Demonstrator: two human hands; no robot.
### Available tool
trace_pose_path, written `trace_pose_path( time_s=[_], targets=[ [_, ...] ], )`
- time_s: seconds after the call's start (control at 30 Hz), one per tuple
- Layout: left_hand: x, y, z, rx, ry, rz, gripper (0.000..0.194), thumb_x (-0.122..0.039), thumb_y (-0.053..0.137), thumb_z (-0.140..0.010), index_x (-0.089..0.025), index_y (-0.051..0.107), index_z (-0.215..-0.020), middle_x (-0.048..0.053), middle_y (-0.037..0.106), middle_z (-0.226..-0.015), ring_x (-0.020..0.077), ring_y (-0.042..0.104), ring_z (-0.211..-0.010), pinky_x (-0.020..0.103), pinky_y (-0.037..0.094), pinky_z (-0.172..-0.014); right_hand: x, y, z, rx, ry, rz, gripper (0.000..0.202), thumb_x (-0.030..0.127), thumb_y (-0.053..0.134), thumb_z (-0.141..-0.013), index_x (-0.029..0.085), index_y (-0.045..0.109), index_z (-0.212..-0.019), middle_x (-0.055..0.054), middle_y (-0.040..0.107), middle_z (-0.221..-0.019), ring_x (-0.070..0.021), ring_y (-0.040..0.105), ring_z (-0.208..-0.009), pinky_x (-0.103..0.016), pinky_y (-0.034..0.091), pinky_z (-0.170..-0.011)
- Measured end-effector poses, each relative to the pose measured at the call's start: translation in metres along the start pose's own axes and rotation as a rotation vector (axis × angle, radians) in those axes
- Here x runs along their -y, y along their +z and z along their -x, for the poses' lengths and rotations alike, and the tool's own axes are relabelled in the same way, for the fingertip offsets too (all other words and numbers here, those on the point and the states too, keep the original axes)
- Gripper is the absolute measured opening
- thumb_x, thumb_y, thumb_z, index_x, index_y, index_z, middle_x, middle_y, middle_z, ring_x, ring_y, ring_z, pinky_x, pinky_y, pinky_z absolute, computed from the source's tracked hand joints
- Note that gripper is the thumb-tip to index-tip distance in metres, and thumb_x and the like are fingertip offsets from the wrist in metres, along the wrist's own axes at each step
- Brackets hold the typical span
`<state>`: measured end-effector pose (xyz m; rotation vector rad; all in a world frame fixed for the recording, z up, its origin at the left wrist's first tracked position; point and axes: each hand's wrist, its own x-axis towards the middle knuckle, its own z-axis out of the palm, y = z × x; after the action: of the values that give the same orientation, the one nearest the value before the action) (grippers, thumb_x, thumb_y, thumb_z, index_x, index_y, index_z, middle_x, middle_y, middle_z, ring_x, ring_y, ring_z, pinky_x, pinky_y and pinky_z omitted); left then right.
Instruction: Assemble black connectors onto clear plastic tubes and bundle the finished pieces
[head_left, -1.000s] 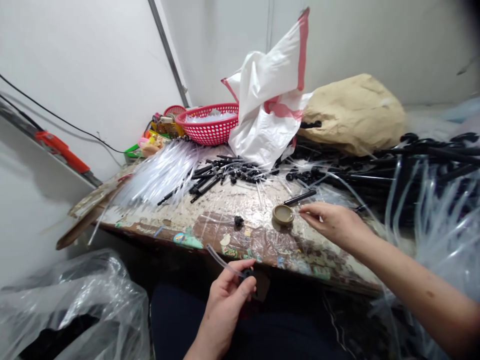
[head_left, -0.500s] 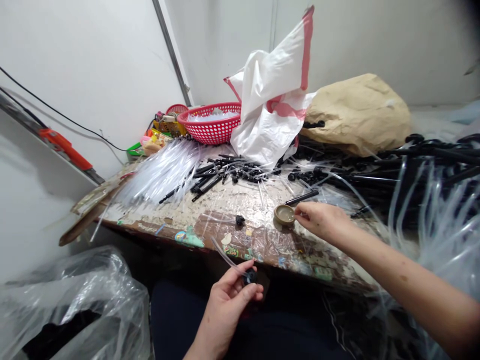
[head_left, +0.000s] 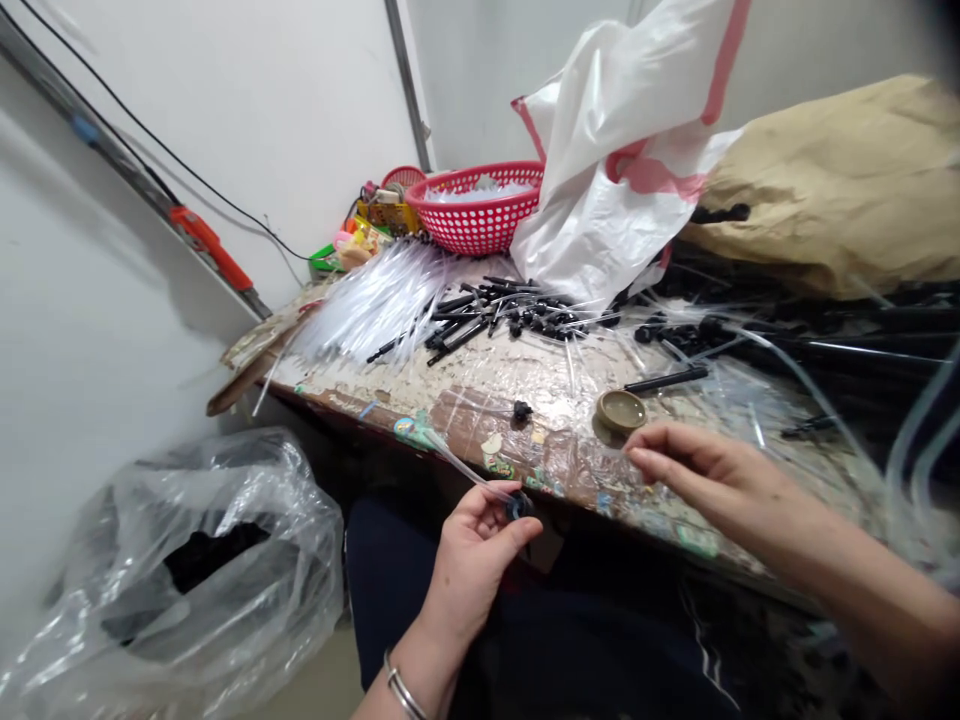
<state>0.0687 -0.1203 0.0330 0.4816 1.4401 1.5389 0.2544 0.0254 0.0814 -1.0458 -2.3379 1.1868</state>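
My left hand (head_left: 480,560) is closed on a small round black plastic fitting (head_left: 519,506), pinched between thumb and fingers in front of the table edge. A clear thin tube (head_left: 461,460) runs from the fitting up to the left. My right hand (head_left: 697,475) hovers just in front of a small shallow brownish dish (head_left: 621,410), thumb and forefinger pressed together. Whatever lies in that pinch is too small to make out. Another black fitting (head_left: 522,411) with a clear tube lies on the table, left of the dish. Behind the dish rests a black rod (head_left: 666,380).
A bundle of clear tubes (head_left: 375,305) and a pile of black parts (head_left: 517,312) cover the table's back. Behind them stand a red basket (head_left: 476,222), a white sack (head_left: 600,220) and brown paper (head_left: 840,200). A clear plastic bag (head_left: 292,560) sits at lower left.
My right hand has drawn back from the dish's rim toward me. My left hand still holds the fitting. The whole view has shifted, so the table things appear further right.
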Motion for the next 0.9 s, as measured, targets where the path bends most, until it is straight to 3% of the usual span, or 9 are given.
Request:
trace_pose_path(
  time_s=[0.13, 0.3, 0.47, 0.9],
  targets=[
    [-0.001, -0.005, 0.003, -0.012, 0.012, 0.073, 0.037, -0.019, 0.075, -0.067, -0.020, 0.068, -0.103, 0.001, 0.069, -0.082, 0.0052, 0.056, -0.061, 0.014, 0.046, -0.058, 0.018, 0.034, 0.010, 0.134, -0.024, -0.192, 0.027, 0.043, 0.045, -0.088, 0.020, 0.060, -0.087, -0.001, 0.060, -0.072, -0.0129, 0.054, -0.065, -0.022, 0.043, -0.059],
    [-0.005, -0.010, 0.006, -0.022, -0.046, 0.369, 0.033, -0.020, 0.076, -0.066, -0.019, 0.069, -0.099, 0.006, 0.072, -0.093, 0.0098, 0.066, -0.068, 0.016, 0.052, -0.061, 0.027, 0.061, 0.009, 0.145, -0.055, -0.207, 0.024, 0.038, 0.045, -0.089, 0.020, 0.060, -0.088, -0.001, 0.062, -0.072, -0.0123, 0.055, -0.064, -0.022, 0.043, -0.058],
    [-0.008, -0.012, 0.008, -0.027, -0.065, 0.476, 0.032, -0.017, 0.079, -0.062, -0.016, 0.069, -0.093, 0.006, 0.073, -0.088, 0.0125, 0.069, -0.067, 0.016, 0.055, -0.061, 0.032, 0.068, 0.005, 0.119, -0.105, -0.163, 0.021, 0.036, 0.046, -0.088, 0.020, 0.060, -0.087, -0.001, 0.061, -0.072, -0.0121, 0.055, -0.064, -0.022, 0.043, -0.059],
    [-0.005, -0.017, 0.010, 0.026, -0.056, 0.443, 0.035, -0.022, 0.082, -0.058, -0.014, 0.068, -0.089, 0.005, 0.072, -0.079, 0.0107, 0.066, -0.059, 0.014, 0.049, -0.048, 0.036, 0.070, 0.007, 0.100, -0.182, -0.107, 0.018, 0.030, 0.047, -0.088, 0.020, 0.062, -0.091, -0.003, 0.066, -0.078, -0.0135, 0.060, -0.069, -0.023, 0.046, -0.061]
  ],
)
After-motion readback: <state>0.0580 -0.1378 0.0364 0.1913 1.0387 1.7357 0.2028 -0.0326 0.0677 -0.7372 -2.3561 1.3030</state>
